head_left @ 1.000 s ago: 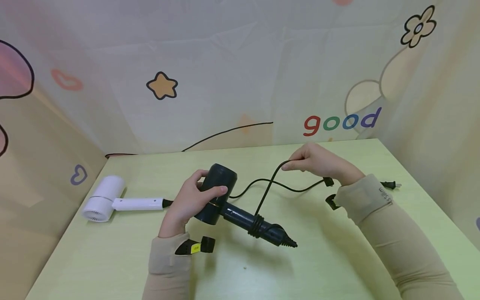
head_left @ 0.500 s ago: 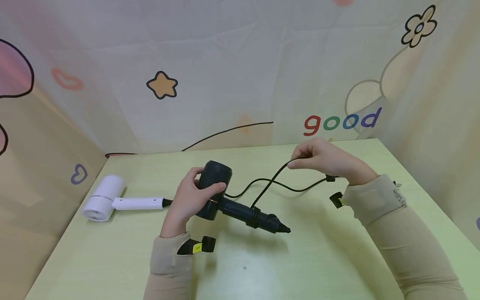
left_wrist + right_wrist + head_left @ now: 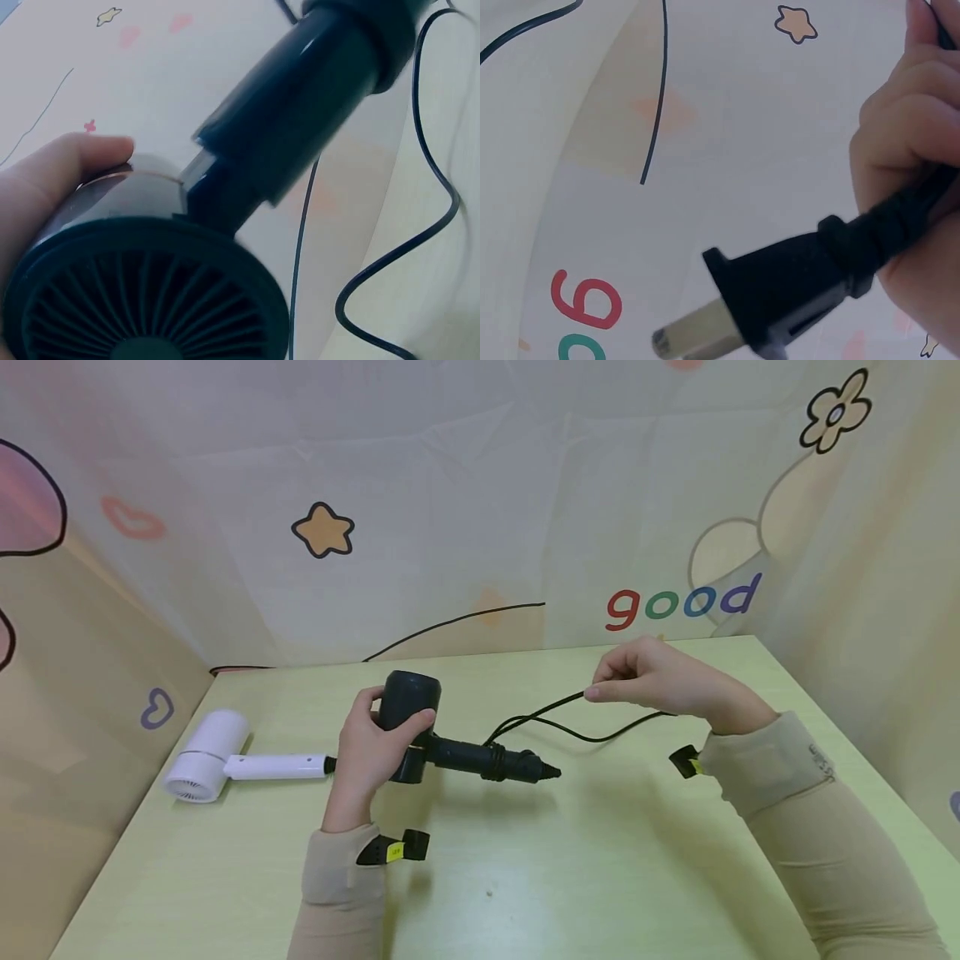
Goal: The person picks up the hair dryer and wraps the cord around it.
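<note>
My left hand (image 3: 378, 743) grips a dark hair dryer (image 3: 408, 700) by its barrel, thumb across the front. The dryer is tilted above the table, its handle (image 3: 465, 756) pointing right. Black cord loops (image 3: 492, 762) wrap the handle. In the left wrist view the slatted end grille (image 3: 146, 300) faces the camera. With thumb and fingertips, my right hand (image 3: 648, 677) pinches the power cord (image 3: 555, 705), which runs up from behind the handle. In the right wrist view a black two-pin plug (image 3: 795, 277) sticks out from under that hand.
A white hair dryer (image 3: 213, 752) lies at the table's left, its handle toward my left hand. Another stretch of black cord (image 3: 592, 740) curves over the table (image 3: 600, 877) toward the right wrist. A printed curtain (image 3: 450, 527) hangs behind.
The dark hair dryer has shifted left and its handle has swung up nearer to level. My right hand has moved right, drawing the cord lower and straighter.
</note>
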`<state>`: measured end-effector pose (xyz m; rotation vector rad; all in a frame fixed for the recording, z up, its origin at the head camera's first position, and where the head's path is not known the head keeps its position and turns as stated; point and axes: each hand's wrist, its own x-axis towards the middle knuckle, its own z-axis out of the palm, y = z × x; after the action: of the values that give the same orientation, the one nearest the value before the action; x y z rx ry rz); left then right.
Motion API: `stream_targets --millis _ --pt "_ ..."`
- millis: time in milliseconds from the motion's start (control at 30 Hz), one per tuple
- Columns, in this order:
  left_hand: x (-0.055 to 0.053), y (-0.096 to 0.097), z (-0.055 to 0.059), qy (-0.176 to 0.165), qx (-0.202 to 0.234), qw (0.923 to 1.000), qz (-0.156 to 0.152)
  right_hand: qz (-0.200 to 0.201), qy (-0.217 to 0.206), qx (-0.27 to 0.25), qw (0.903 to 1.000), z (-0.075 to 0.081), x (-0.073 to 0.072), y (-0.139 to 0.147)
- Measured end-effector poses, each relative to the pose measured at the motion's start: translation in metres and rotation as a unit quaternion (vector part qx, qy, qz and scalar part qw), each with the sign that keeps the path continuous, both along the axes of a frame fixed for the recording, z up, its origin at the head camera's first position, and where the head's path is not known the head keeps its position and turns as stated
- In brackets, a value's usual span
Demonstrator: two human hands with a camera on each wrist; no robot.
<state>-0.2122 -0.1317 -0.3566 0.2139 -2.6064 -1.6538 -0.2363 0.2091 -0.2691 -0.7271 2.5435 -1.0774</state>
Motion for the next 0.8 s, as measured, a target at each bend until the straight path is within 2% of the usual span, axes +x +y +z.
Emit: stream_targets --millis 133,300,433,633,800 --pt "-0.001 -0.003 -0.001 0.025 0.011 0.9989 0.037 0.002 0.003 -0.005 1.0000 -0.003 0.002 -0.001" --pt "-0.001 -0.003 -0.002 0.042 0.016 0.9968 0.066 0.008 0.003 -0.020 0.9998 -0.005 0.010 -0.007" --pt "-0.002 -0.001 -0.002 0.055 0.005 0.9955 0.077 -0.002 0.005 -0.028 0.9996 -0.004 0.018 -0.016" --pt "0.000 0.004 -0.002 0.073 -0.027 0.9941 0.075 -0.033 0.018 -0.050 0.9981 -0.001 0.026 -0.035" --pt "-0.002 0.003 -0.004 0.076 0.001 0.9916 0.105 -0.027 0.017 -0.070 0.9971 -0.008 0.034 -0.045"
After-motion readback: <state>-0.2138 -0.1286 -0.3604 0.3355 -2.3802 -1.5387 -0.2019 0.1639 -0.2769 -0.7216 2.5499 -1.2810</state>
